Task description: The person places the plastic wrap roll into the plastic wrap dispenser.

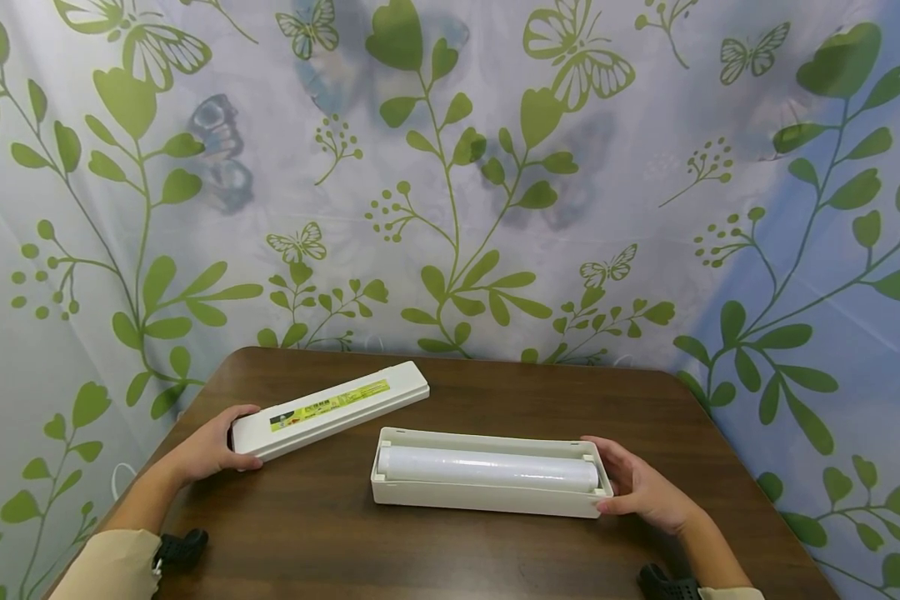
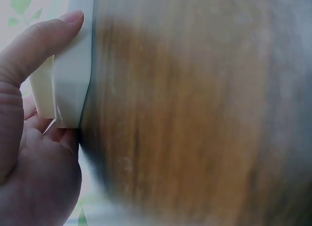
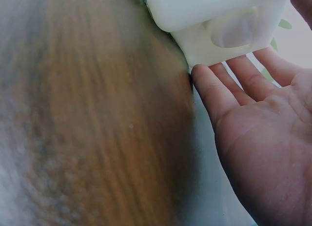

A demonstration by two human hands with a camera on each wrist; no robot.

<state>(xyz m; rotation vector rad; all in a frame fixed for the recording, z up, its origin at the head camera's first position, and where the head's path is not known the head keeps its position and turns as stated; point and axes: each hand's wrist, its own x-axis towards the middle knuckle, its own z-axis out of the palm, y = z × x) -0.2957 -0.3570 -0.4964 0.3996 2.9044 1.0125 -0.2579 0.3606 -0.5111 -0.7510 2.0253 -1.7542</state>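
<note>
A long white lid [image 1: 375,401] with a yellow-green label lies slanted on the left part of the table. My left hand [image 1: 212,448] grips its left end, thumb along the near side and fingers around the far side. To the right, an open white cling film box [image 1: 487,495] holds a roll of cling film [image 1: 487,468] lengthwise. My right hand [image 1: 648,490] grips the box's right end between thumb and fingers. In the right wrist view the fingertips [image 3: 207,79] meet the lower edge of the box's end [image 3: 195,45].
The brown wooden table [image 1: 307,533] has rounded far corners. A curtain [image 1: 450,208] with green leaves and butterflies hangs close behind it and at both sides. Dark bands [image 1: 182,547] are worn at both wrists, by the beige sleeves.
</note>
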